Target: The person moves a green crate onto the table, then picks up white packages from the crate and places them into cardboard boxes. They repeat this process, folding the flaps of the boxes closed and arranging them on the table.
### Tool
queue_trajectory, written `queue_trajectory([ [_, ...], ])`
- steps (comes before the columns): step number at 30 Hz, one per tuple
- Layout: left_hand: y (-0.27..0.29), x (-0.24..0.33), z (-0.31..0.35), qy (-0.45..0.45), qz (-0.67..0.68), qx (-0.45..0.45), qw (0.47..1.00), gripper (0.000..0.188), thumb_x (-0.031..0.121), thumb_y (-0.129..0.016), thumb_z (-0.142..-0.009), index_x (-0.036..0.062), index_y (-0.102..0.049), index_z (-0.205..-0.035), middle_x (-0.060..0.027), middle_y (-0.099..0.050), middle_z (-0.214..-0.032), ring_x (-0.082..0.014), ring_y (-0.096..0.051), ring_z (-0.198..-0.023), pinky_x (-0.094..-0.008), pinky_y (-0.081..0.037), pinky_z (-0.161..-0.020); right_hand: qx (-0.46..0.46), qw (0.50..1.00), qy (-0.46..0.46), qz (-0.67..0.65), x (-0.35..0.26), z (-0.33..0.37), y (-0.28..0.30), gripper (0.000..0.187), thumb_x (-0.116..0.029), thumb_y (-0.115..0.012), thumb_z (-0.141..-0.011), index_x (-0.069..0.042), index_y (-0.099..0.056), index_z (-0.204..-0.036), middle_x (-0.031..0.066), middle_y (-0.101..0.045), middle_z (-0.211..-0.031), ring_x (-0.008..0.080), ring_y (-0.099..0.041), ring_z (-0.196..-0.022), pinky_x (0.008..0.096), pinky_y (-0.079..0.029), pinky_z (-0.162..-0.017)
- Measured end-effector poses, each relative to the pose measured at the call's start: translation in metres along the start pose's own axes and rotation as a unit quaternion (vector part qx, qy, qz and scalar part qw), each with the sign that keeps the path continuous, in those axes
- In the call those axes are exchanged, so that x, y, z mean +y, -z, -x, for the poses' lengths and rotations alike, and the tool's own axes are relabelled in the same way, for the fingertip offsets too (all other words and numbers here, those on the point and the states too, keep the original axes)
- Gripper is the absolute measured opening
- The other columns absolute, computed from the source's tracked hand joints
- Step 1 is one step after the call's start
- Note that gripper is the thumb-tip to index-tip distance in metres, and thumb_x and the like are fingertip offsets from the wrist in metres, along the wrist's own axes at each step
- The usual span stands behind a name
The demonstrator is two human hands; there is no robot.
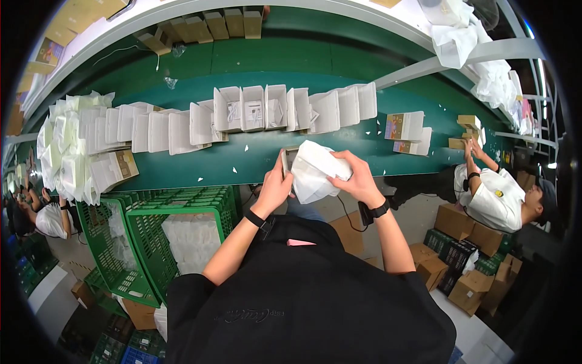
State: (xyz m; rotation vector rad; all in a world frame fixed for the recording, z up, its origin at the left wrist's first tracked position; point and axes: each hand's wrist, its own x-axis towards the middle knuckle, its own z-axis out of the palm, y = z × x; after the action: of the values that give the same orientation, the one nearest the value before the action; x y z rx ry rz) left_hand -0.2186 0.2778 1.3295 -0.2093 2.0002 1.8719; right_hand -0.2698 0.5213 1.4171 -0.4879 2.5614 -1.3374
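In front of my chest, over the near edge of the green table point(230, 173), a white wrapped packet point(315, 167) is between my hands. My right hand point(359, 181) has its fingers closed on the packet's right side. My left hand point(277, 185) is wrapped round a small open carton point(290, 156) with a tan face, tight against the packet's left side. The packet covers most of that carton, so I cannot tell whether any of it is inside. Beyond my hands stands a row of open white cartons point(276, 106), some with printed leaflets in them.
White plastic-wrapped packets point(66, 148) are heaped at the table's left end. Two printed cartons point(407, 130) lie to the right. Green crates point(173, 212) stand below left, brown boxes point(470, 291) on the floor at right. A co-worker point(497, 197) handles small boxes farther right.
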Motion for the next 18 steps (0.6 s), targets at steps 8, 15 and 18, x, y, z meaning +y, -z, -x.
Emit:
queue_trajectory([
  [8,-0.021,-0.003,-0.002,-0.054,-0.045,0.047,0.996,0.077,0.006,-0.049,-0.096,-0.0077,-0.011,-0.161,-0.0193,-0.065,-0.071,-0.0288,-0.069,-0.059,-0.0412,-0.059,-0.058,-0.097,0.945,-0.147,0.275,-0.064,-0.027,-0.005,0.049,-0.028,-0.077,-0.085,-0.002,-0.063,-0.124,0.0175,-0.072,-0.115,0.0295,-0.072,-0.102,0.0338,-0.056,-0.087],
  [15,-0.017,0.006,-0.002,-0.018,-0.057,0.031,0.998,0.076,0.005,-0.049,-0.096,-0.0083,-0.012,-0.161,-0.0203,-0.065,-0.071,-0.0294,-0.071,-0.063,-0.0417,-0.059,-0.06,0.007,0.989,-0.145,0.039,-0.034,-0.01,0.028,0.047,-0.02,-0.08,-0.083,-0.002,-0.064,-0.124,0.0174,-0.071,-0.114,0.0251,-0.07,-0.101,0.034,-0.055,-0.088],
  [18,-0.014,-0.012,-0.005,-0.024,-0.044,0.026,0.998,0.074,0.005,-0.049,-0.096,-0.0071,-0.015,-0.16,-0.0209,-0.066,-0.075,-0.0296,-0.072,-0.067,-0.0415,-0.059,-0.06,0.002,0.993,-0.119,-0.028,-0.015,-0.006,0.024,0.047,-0.017,-0.081,-0.082,-0.002,-0.064,-0.124,0.0169,-0.071,-0.116,0.0228,-0.069,-0.102,0.0339,-0.054,-0.089],
])
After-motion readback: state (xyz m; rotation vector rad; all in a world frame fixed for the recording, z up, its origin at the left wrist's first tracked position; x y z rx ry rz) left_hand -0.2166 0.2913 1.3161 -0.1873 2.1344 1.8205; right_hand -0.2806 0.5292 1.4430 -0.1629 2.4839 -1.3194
